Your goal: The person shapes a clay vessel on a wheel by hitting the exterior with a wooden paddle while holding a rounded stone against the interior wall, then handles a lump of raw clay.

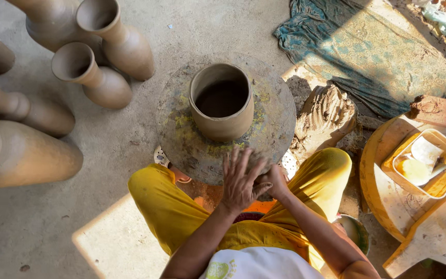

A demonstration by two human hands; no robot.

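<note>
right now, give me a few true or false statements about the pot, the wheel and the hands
1. A round open-topped brown clay pot stands on the round grey potter's wheel. True.
2. The left hand grips the pot's rim. False: it lies at the wheel's near edge, apart from the pot.
3. The right hand is close beside the left hand. True.
4. The narrow-necked brown clay vases stand on the wheel. False: they are on the ground to its left.
</note>
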